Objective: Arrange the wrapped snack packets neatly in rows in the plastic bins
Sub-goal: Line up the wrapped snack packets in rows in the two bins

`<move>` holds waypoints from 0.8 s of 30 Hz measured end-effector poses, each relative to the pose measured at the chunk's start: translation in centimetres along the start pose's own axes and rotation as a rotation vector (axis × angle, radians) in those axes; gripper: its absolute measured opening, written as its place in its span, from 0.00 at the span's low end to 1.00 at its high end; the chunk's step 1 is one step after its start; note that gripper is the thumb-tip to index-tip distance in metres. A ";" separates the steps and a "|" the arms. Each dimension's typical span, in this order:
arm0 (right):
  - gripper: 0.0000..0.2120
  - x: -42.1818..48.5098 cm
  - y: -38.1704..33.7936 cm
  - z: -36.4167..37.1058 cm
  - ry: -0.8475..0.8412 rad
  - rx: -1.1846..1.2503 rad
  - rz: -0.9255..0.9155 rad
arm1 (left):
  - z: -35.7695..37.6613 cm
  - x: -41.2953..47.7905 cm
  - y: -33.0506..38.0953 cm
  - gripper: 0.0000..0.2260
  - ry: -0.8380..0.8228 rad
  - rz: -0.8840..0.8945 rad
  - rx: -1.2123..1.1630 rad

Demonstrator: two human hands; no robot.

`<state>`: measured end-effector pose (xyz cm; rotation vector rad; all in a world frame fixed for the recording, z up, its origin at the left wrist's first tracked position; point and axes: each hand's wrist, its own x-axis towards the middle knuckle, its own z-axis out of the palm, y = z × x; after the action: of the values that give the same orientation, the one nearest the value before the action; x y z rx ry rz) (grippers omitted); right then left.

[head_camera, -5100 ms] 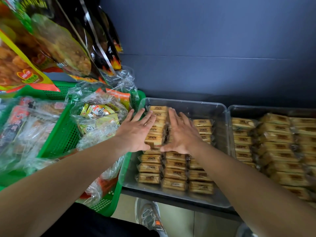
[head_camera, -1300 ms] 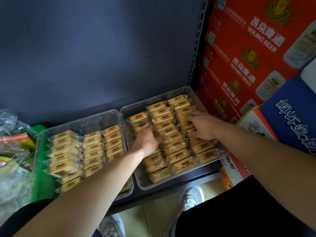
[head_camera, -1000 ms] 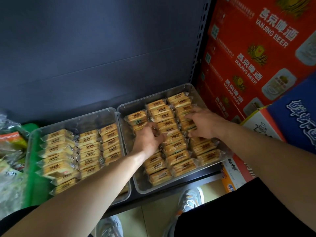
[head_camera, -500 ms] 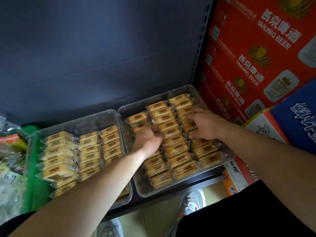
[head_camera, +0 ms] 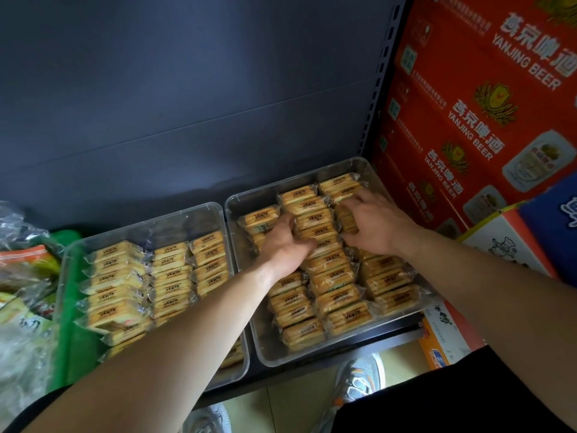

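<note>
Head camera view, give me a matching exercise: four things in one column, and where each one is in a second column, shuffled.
1. left hand
2. right hand
3. red beer cartons
4. green basket

A. right of the right bin
B. on the right bin's right-hand row of packets
C. left of the left bin
D. at the right bin's left and middle rows

Pairs: 1-D, 2-B, 3-A, 4-C

left grip (head_camera: 285, 245) palm down, fingers curled under, right grip (head_camera: 376, 228) palm down, fingers spread
</note>
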<state>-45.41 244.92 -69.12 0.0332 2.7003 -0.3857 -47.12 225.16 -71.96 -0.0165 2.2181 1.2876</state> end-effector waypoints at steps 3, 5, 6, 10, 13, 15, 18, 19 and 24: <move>0.41 0.5 0.1 -0.1 0.029 -0.015 -0.016 | -0.7 -0.1 -0.2 0.28 -0.050 0.014 -0.005; 0.43 0.8 0.1 -0.1 0.038 -0.012 -0.025 | -0.9 -0.1 -0.1 0.21 -0.025 0.027 0.024; 0.43 1.0 0.2 -0.1 0.036 -0.010 -0.023 | -1.0 0.0 -0.1 0.18 0.001 0.034 0.037; 0.43 1.4 0.4 0.3 -0.028 -0.008 0.002 | -0.8 0.3 0.0 0.24 0.000 0.039 0.044; 0.42 1.5 0.6 0.5 -0.043 -0.014 -0.004 | -0.6 0.6 0.0 0.29 -0.046 0.034 0.039; 0.42 1.5 0.6 0.4 -0.040 -0.005 -0.006 | -0.8 0.7 0.0 0.32 -0.078 0.028 0.039; 0.43 1.6 0.6 0.3 -0.045 -0.007 -0.005 | -1.2 0.7 -0.1 0.34 -0.110 0.007 0.017; 0.43 1.6 0.6 0.3 -0.043 -0.001 -0.004 | -1.2 0.7 -0.1 0.32 -0.103 0.012 0.014; 0.42 1.8 0.9 0.4 -0.037 0.021 -0.007 | -0.5 0.6 0.6 0.22 0.024 0.048 -0.014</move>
<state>-46.78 245.60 -70.42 0.0227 2.6605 -0.4132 -48.02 225.20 -71.60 0.0158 2.2424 1.3350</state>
